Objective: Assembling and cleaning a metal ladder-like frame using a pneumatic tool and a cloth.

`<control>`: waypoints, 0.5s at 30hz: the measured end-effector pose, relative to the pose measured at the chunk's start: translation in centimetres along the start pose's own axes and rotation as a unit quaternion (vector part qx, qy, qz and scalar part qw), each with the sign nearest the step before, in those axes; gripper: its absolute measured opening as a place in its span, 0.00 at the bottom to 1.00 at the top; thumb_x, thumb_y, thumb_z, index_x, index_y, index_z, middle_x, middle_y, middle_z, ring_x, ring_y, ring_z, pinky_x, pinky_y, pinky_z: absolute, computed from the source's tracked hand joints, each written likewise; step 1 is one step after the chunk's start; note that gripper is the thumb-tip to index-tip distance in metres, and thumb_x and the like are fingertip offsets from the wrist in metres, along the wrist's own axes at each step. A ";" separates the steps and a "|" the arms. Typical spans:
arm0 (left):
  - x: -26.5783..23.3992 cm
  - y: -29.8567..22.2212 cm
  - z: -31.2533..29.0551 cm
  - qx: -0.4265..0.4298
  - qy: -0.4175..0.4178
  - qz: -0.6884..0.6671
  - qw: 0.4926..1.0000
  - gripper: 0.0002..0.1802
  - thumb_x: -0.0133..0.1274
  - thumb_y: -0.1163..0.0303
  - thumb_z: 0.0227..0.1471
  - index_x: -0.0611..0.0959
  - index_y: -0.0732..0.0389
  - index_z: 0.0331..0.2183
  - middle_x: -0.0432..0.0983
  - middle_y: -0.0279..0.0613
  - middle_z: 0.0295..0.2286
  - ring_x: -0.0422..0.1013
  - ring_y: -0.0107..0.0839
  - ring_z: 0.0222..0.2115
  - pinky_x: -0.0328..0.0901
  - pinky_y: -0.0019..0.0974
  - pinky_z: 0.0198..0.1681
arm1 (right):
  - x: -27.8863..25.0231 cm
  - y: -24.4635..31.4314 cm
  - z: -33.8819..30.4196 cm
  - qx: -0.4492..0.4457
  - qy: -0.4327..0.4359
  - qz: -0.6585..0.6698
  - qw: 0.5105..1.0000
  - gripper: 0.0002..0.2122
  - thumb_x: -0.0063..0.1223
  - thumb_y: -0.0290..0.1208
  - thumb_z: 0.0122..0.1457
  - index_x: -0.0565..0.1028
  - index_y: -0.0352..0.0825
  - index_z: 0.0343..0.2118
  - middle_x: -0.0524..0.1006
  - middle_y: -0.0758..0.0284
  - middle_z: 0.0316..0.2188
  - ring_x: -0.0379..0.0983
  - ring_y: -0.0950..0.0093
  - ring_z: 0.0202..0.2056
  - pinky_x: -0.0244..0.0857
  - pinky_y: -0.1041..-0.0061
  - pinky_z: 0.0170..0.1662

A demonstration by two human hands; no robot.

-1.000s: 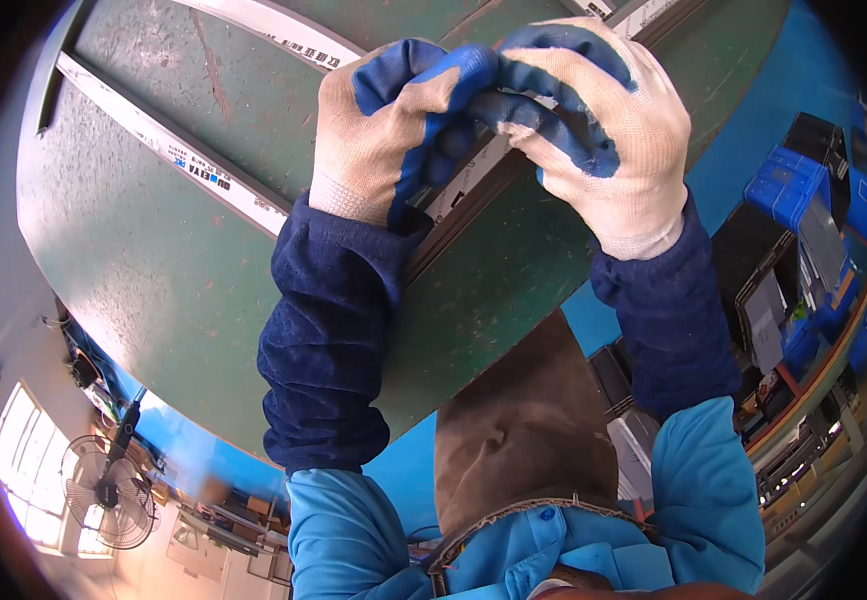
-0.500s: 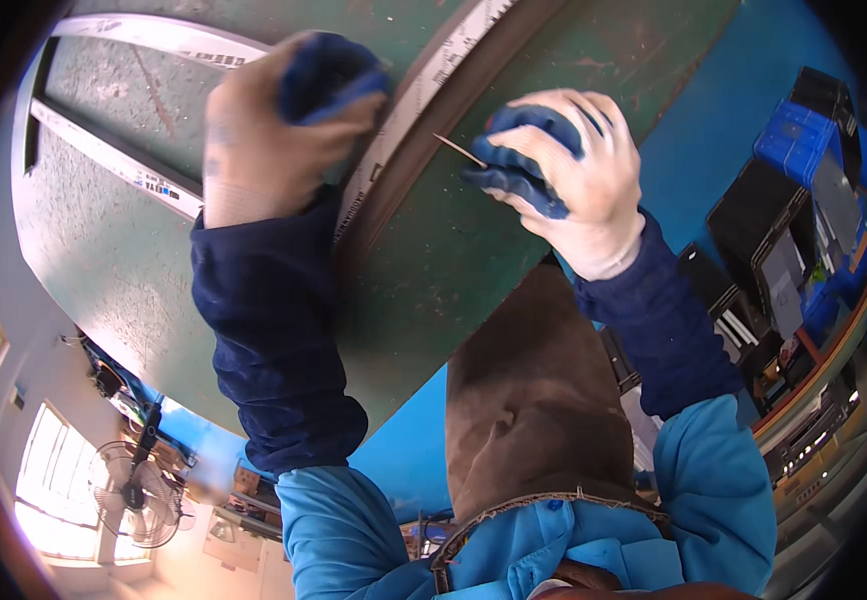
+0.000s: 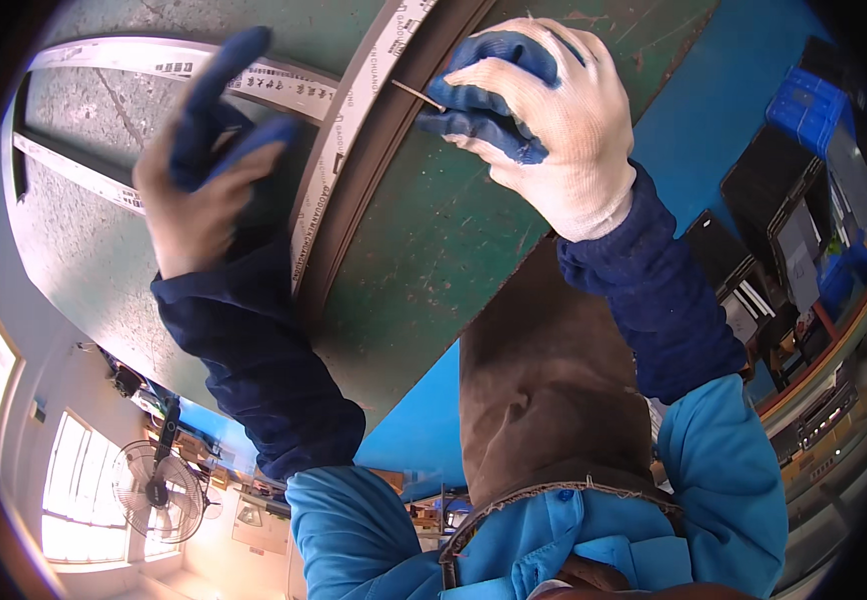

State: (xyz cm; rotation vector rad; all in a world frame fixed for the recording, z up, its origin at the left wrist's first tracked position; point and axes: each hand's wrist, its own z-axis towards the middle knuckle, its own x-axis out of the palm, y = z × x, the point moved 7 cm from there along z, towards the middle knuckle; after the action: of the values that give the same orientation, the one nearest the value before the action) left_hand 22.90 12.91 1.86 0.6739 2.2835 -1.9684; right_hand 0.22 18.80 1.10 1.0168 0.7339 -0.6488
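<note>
My right hand [image 3: 564, 130], in a white knit glove with blue-coated fingers, pinches a thin metal rod [image 3: 417, 95]. The rod's tip points left toward a dark brown frame bar [image 3: 379, 170] and stands apart from my palm. White printed film [image 3: 339, 130] covers one face of that bar. Above the frame's left part is my left hand [image 3: 209, 175], gloved alike and smeared by motion. Its index finger is stretched out, the thumb stands apart, and nothing shows between them. Crosspieces with white printed film [image 3: 289, 90] run left from the bar.
The frame lies on a scuffed green worktable [image 3: 434, 250], whose edge runs diagonally in front of my brown apron [image 3: 554, 390]. Black and blue crates [image 3: 809, 110] stand at the right. At the lower left is a standing fan [image 3: 159, 492] near bright windows.
My left hand has moved left, away from the long bar, and its fingers have spread. The right hand with the rod sits slightly higher and further left in view, closer to the bar.
</note>
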 end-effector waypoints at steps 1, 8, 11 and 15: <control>0.2 0.3 -0.1 -0.007 0.006 0.007 1.000 0.31 0.55 0.92 0.43 0.74 0.76 0.53 0.74 0.51 0.51 0.74 0.33 0.46 0.74 0.34 0.49 | 0.0 0.2 0.2 -0.001 -0.003 0.004 1.000 0.21 0.72 0.31 0.35 0.80 0.46 0.38 0.77 0.67 0.43 0.73 0.62 0.46 0.64 0.61 0.52; 1.0 0.7 -0.1 0.107 -0.046 0.201 0.973 0.31 0.47 0.96 0.41 0.76 0.74 0.51 0.79 0.48 0.47 0.77 0.27 0.36 0.74 0.29 0.41 | 0.4 0.3 1.1 -0.002 0.003 0.026 1.000 0.20 0.73 0.32 0.36 0.79 0.50 0.37 0.75 0.72 0.40 0.72 0.65 0.44 0.61 0.60 0.50; 1.8 -0.2 -0.4 0.143 -0.067 0.334 0.929 0.38 0.52 0.93 0.37 0.80 0.58 0.52 0.81 0.41 0.45 0.80 0.28 0.37 0.74 0.29 0.40 | 0.4 0.5 1.4 0.007 0.010 0.025 1.000 0.20 0.72 0.29 0.34 0.79 0.48 0.36 0.76 0.71 0.37 0.72 0.65 0.43 0.61 0.60 0.48; 1.6 -0.3 -0.6 0.108 -0.050 0.355 0.927 0.42 0.58 0.88 0.32 0.79 0.49 0.53 0.81 0.42 0.36 0.79 0.41 0.36 0.74 0.37 0.40 | 0.6 0.7 1.7 0.037 0.022 0.028 0.999 0.16 0.72 0.32 0.36 0.80 0.45 0.32 0.76 0.70 0.36 0.72 0.65 0.40 0.62 0.61 0.48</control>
State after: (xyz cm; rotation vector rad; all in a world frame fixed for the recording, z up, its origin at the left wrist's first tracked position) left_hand 21.46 13.96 1.76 1.1768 1.4525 -1.8168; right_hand 1.50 17.42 1.50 1.1192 0.7208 -0.6115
